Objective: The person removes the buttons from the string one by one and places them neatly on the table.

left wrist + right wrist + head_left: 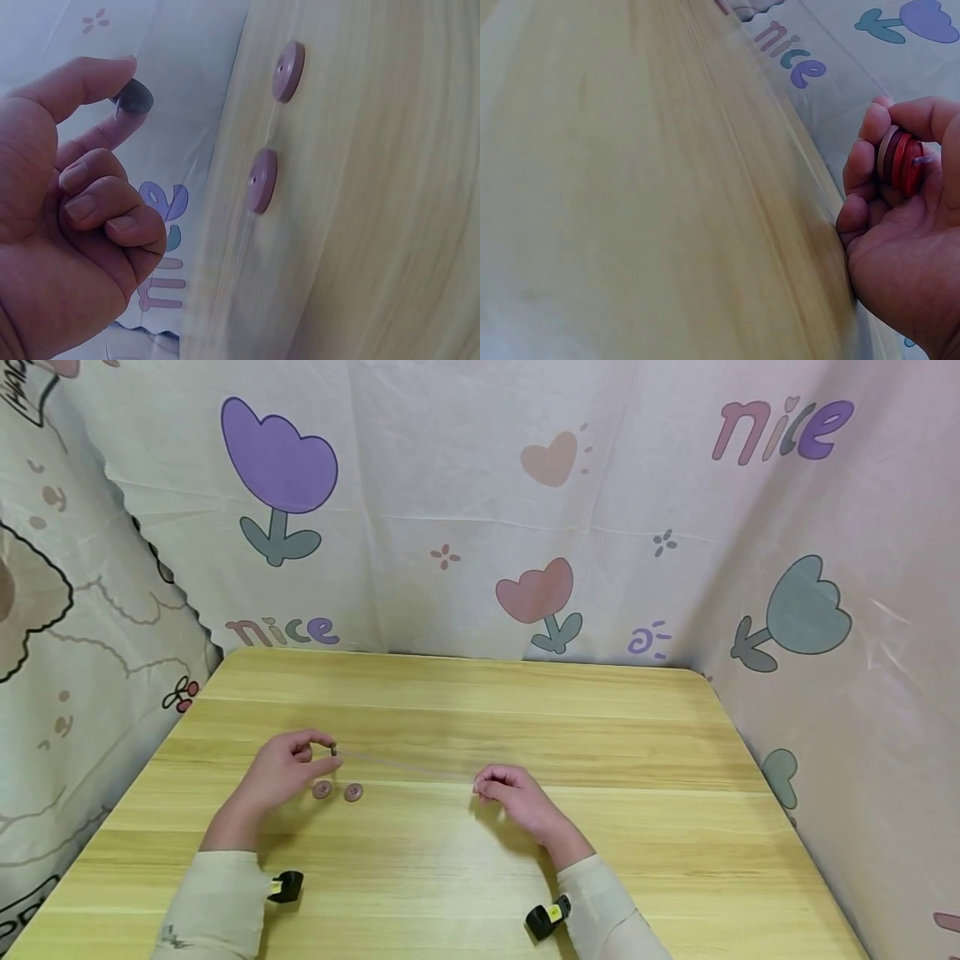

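Note:
Between thumb and forefinger, my left hand [276, 772] pinches a dark round button [136, 98] above the table; its other fingers are curled. A thin clear string [405, 767] stretches from that button across to my right hand [521, 802]. Inside the curled fingers of the right hand sits a small stack of red and brownish buttons [904, 165], with a short bit of string poking out of the red end. Two mauve-pink buttons, one [322, 789] just below the left hand and another [353, 792] to its right, lie on the wooden table.
The light wooden tabletop [420, 877] reaches back to a printed cloth backdrop [420, 468], which also hangs along both sides. A black wrist camera [287, 887] sticks out from the left sleeve, and a second camera [546, 918] from the right sleeve.

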`<state>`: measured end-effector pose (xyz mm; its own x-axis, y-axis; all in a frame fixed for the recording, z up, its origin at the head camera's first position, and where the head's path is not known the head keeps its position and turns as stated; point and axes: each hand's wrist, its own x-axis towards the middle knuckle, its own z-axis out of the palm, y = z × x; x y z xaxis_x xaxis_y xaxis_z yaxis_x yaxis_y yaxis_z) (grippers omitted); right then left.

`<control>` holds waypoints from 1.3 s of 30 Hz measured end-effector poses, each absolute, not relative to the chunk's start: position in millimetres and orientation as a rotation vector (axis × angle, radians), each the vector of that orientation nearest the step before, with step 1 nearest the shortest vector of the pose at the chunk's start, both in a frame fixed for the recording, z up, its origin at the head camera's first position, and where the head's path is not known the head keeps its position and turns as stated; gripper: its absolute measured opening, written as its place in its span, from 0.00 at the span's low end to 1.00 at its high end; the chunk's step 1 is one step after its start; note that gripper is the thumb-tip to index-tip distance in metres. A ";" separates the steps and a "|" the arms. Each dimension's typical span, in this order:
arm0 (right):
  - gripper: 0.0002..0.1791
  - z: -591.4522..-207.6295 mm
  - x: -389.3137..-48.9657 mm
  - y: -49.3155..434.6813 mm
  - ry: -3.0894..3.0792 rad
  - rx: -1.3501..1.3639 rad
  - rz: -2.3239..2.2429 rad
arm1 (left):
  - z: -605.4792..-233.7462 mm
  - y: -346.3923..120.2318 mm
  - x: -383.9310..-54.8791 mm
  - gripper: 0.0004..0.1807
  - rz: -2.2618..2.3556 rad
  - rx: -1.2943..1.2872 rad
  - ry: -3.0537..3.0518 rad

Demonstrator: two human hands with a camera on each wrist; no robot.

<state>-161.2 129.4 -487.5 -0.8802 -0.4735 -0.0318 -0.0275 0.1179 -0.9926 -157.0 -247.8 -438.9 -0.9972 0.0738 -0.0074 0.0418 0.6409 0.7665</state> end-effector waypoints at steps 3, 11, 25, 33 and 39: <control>0.10 -487.0 -161.4 129.4 2.065 -0.487 -1.815 | -438.1 -252.4 -155.6 0.22 1.305 0.080 2.821; 0.10 -485.6 -162.1 128.3 2.062 -0.481 -1.813 | -439.5 -261.9 -152.9 0.22 1.305 0.054 2.836; 0.09 -486.2 -161.5 128.9 2.060 -0.463 -1.817 | -444.6 -273.4 -143.6 0.22 1.290 0.039 2.831; 0.10 -486.2 -160.4 129.3 2.058 -0.473 -1.815 | -446.9 -278.8 -140.5 0.21 1.261 0.026 2.831; 0.11 -485.1 -159.2 129.2 2.059 -0.479 -1.821 | -449.2 -282.4 -138.2 0.21 1.246 -0.019 2.802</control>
<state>-159.2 129.2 -485.1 -0.8817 -0.4704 -0.0367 -0.0210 0.1170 -0.9929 -138.2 -282.4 -449.2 -0.9971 0.0190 -0.0737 -0.0420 0.6700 0.7412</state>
